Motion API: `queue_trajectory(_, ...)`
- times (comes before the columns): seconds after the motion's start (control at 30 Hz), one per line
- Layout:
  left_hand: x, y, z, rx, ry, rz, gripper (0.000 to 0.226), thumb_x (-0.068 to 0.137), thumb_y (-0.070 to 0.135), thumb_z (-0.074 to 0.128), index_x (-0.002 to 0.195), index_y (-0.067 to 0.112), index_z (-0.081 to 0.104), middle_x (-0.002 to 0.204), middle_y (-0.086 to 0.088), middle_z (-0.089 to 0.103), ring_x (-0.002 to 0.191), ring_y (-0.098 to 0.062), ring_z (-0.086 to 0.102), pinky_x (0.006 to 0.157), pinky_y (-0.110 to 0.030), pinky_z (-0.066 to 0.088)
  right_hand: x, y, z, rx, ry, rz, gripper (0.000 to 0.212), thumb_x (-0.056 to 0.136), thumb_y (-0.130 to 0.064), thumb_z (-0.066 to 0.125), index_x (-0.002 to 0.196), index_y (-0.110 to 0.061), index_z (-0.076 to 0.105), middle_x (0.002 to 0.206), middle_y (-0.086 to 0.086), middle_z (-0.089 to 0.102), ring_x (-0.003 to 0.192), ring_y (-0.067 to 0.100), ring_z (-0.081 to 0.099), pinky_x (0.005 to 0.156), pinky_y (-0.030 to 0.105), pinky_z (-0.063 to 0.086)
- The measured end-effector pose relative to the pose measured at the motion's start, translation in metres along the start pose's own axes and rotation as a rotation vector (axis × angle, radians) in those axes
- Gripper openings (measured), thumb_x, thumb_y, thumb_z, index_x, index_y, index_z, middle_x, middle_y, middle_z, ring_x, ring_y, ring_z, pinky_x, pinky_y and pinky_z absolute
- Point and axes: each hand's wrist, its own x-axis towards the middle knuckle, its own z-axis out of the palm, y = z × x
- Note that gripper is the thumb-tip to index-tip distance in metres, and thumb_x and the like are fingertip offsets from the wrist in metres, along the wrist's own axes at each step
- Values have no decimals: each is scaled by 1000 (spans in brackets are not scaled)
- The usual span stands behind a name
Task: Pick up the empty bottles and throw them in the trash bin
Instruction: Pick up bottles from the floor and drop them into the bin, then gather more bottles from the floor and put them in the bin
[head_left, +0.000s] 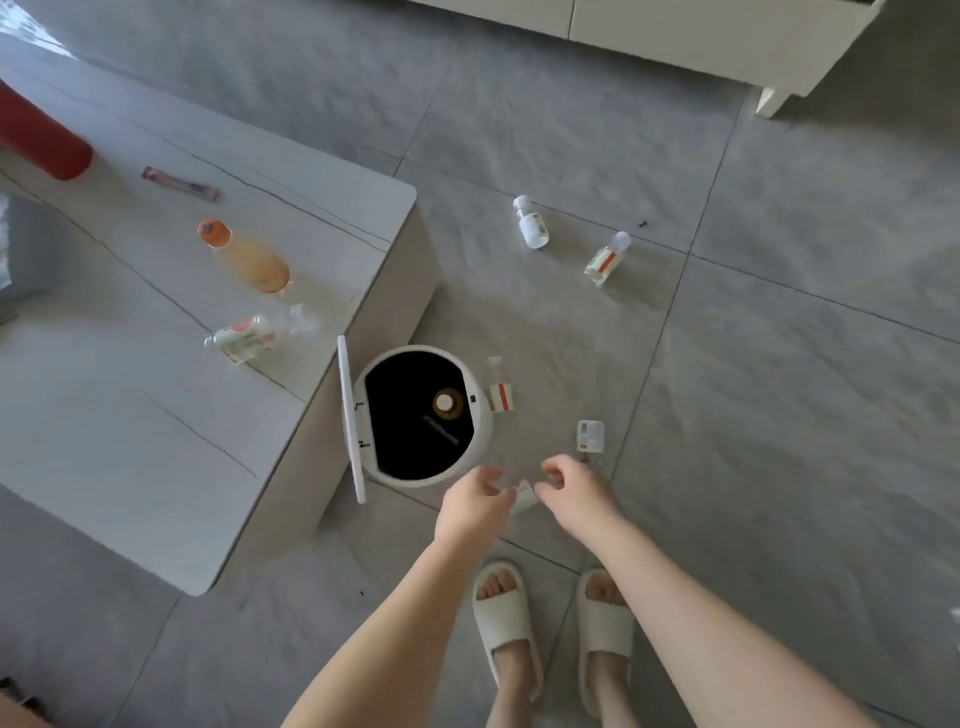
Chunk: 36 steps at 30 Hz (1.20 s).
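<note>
Both hands hover low over the grey tiled floor (779, 415). The left hand (475, 499) and right hand (574, 491) have loosely curled fingers on either side of a small clear plastic bottle with a white-and-red label (523, 496); whether either grips it I cannot tell. Its long axis seems to run from 7 toward 1 o'clock. At 11 o'clock stands the round white trash bin (480, 431), lid open, a bottle inside. Two similar clear bottles (590, 436) lie near its 3 o'clock side, two more (532, 223) farther off at 12. The pale surface (130, 389) carries an orange-capped bottle (244, 254).
</note>
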Motion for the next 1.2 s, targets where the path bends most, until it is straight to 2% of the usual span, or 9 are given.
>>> queue_trajectory(0.17, -38, 25, 34, 145, -40, 36, 42, 91, 27, 53, 132, 19, 54, 111, 0, 62, 108, -19, 60, 84, -26, 45, -37, 49, -35, 57, 91, 55, 38, 91, -26, 54, 128, -16, 54, 131, 6, 59, 120, 24, 55, 97, 31, 44)
queue_trajectory(0.3, -63, 46, 73, 263, -66, 72, 43, 89, 32, 54, 131, 22, 55, 123, -1, 64, 114, -20, 60, 94, -29, 46, -62, 100, -62, 110, 164, 100, 37, 91, -28, 53, 126, -16, 55, 131, 5, 60, 121, 24, 55, 96, 30, 43)
queue_trajectory(0.53, -100, 80, 174, 402, -113, 151, 43, 90, 36, 54, 131, 23, 56, 126, -4, 64, 114, -23, 61, 98, -31, 48, -97, 215, -105, 215, 253, 164, 36, 92, -30, 53, 123, -13, 57, 129, 7, 63, 119, 24, 57, 96, 31, 45)
queue_trajectory(0.73, -148, 103, 281, 514, -163, 224, 41, 89, 38, 57, 126, 22, 60, 119, -3, 67, 111, -24, 62, 98, -33, 49, -138, 332, -144, 269, 324, 229, 33, 91, -25, 54, 121, -13, 59, 127, 7, 63, 119, 26, 57, 97, 34, 45)
queue_trajectory(0.9, -183, 121, 360, 696, -197, 326, 42, 90, 42, 54, 128, 23, 59, 117, 0, 69, 114, -22, 61, 99, -33, 48, -172, 426, -176, 299, 350, 277, 36, 92, -26, 51, 125, -12, 56, 130, 7, 62, 121, 24, 55, 98, 33, 44)
queue_trajectory(1.07, -197, 140, 424, 803, -240, 370, 42, 91, 43, 51, 129, 25, 57, 121, -1, 67, 115, -24, 61, 99, -33, 49, -194, 503, -200, 345, 380, 365, 38, 93, -27, 50, 127, -10, 56, 132, 9, 61, 124, 25, 54, 100, 35, 43)
queue_trajectory(1.2, -200, 156, 466, 858, -273, 385, 39, 91, 41, 52, 126, 26, 58, 117, -2, 70, 111, -24, 63, 94, -31, 51, -205, 552, -215, 403, 419, 444, 39, 92, -28, 51, 127, -11, 56, 132, 8, 61, 123, 25, 55, 100, 36, 44)
